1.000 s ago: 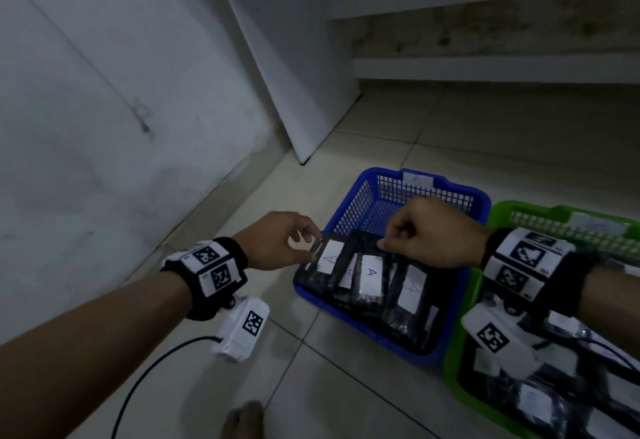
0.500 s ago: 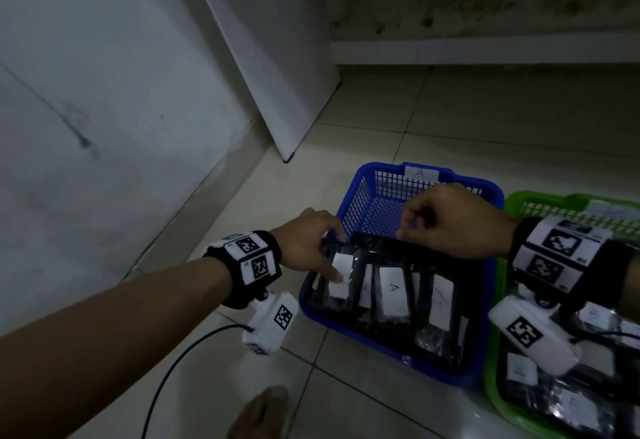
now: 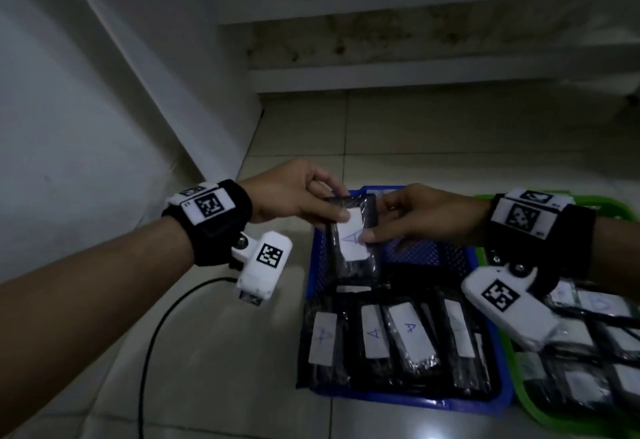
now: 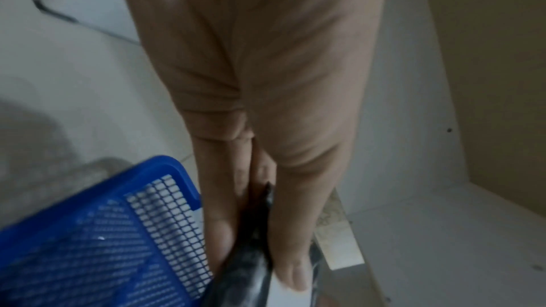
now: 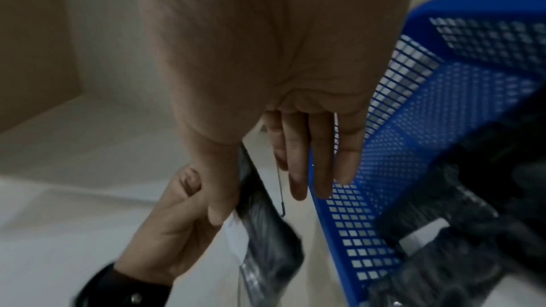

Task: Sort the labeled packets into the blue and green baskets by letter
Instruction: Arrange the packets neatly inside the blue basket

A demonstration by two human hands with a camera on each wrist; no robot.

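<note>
While raised, left hand [image 3: 291, 196] and right hand [image 3: 422, 213] pinching packet [image 3: 353, 241]

Held packet [image 3: 353, 237]: its upper left corner is covered by the left hand [image 3: 291, 196]; both wrist views show it edge-on and blurred.
Green basket [image 3: 512, 362]: cut off by the right edge of the head view, its far rim behind the right hand [image 3: 426, 217] and wristband.
Green basket's packets [image 3: 588, 362]: labels too smeared to read; possibly letters, but I cannot tell which.
Blue basket [image 3: 313, 265]: floor mostly hidden beneath packets.
Rightmost label in blue basket [image 3: 459, 327]: letter illegible.
</note>
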